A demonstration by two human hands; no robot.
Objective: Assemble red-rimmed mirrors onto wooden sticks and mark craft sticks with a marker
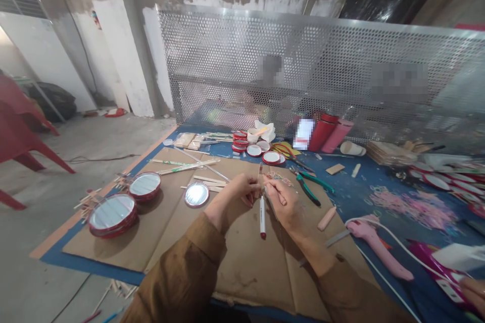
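A thin stick (260, 174) is held upright between the two hands, above the middle of the cardboard sheet (170, 232). The stick is pinched by the fingertips of the left hand (242, 191), whose fingers are curled and pressed together around its lower part. The right hand (282, 201) is placed just beside it, touching the left hand; its fingers are bent and closed, and a small pale piece seems to be gripped in them, but what it is cannot be told. A white marker with red cap (262, 217) is seen just below the hands, lying on the cardboard. To the left a small round mirror (197, 195) is laid flat, and further left two larger red-rimmed mirrors (112, 214). To the right, green-handled pliers (311, 186) are found on the blue table (352, 197), and near the front a pink glue gun (375, 247) with white cable
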